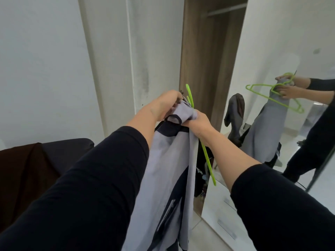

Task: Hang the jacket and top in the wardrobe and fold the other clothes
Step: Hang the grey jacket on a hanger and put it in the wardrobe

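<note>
While both hands (181, 113) grip its collar, jacket (168, 169) hangs vertical w/ hanger (206, 156) (green).

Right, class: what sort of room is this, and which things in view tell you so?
Probably a bedroom or dressing area at home: an open wardrobe with a hanging rail, a mirrored door beside it, and a jacket being put on a green hanger.

We are reaching both arms forward, dark sleeves pushed up; our left hand (164, 104) and right hand (198, 122) are gripping, fingers curled, close together at chest height.
</note>
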